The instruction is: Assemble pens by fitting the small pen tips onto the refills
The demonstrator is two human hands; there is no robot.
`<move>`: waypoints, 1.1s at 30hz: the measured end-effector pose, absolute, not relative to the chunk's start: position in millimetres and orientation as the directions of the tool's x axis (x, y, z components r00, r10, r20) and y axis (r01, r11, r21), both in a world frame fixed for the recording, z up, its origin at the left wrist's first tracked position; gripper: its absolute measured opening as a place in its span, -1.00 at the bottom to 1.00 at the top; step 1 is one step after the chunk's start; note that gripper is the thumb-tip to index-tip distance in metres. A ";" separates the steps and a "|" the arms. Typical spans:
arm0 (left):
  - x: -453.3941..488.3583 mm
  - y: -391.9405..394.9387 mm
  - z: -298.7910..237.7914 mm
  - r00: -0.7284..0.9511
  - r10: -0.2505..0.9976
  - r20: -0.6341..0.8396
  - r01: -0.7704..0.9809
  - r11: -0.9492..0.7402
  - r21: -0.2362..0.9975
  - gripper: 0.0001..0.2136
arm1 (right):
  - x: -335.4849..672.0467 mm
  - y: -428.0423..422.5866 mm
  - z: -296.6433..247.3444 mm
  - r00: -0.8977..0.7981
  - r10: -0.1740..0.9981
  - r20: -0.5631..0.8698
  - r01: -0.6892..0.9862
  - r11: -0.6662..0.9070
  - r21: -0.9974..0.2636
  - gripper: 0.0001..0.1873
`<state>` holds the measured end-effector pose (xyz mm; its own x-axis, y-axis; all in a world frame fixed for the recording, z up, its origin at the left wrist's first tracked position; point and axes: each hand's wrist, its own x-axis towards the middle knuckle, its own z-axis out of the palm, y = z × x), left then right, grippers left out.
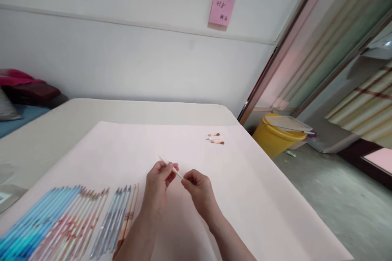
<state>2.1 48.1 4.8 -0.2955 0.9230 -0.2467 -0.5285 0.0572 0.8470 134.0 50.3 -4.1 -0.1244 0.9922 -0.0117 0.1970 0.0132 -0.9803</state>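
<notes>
A slim white pen [177, 173] with a pointed tip slants between my two hands, above the pale pink sheet. My left hand [159, 177] is closed around its middle, thumb on top, and the tip pokes out up and to the left. At the lower end, the thumb and fingers of my right hand [198, 189] pinch the pen. Left of my hands lie several blue pens [41, 220], then white-and-red ones [78, 220], grey-blue ones [113, 216] and a few brown-and-cream ones [130, 212]. My left forearm partly covers the last of these.
Small pen parts with brown ends [217, 142] lie towards the back right of the sheet [254, 195]. Behind the table stands a white wall with a pink note [221, 9]. A yellow bin [275, 136] is on the floor at right. A clear bag [10, 189] lies at left.
</notes>
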 end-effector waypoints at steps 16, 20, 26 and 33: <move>-1.4 47.2 2.7 -0.413 0.868 -0.277 -0.523 0.023 0.852 -0.74 | 128.9 42.1 0.6 -0.119 0.992 0.034 0.337 0.072 -0.939 -0.88; 5.8 45.9 0.6 -0.326 0.908 -0.264 -0.512 0.065 0.857 -0.78 | 124.3 40.7 -0.8 -0.095 0.994 0.049 0.305 0.076 -0.949 -0.85; 3.0 45.7 1.4 -0.278 0.930 -0.242 -0.503 0.074 0.861 -0.80 | 129.2 47.2 2.0 -0.191 0.970 -0.150 0.076 -0.137 -0.988 -0.85; -4.5 48.6 8.8 -0.282 0.921 -0.268 -0.556 0.072 0.828 -0.71 | 130.3 49.3 10.0 -0.250 0.917 -0.311 -0.028 -0.328 -0.944 -0.79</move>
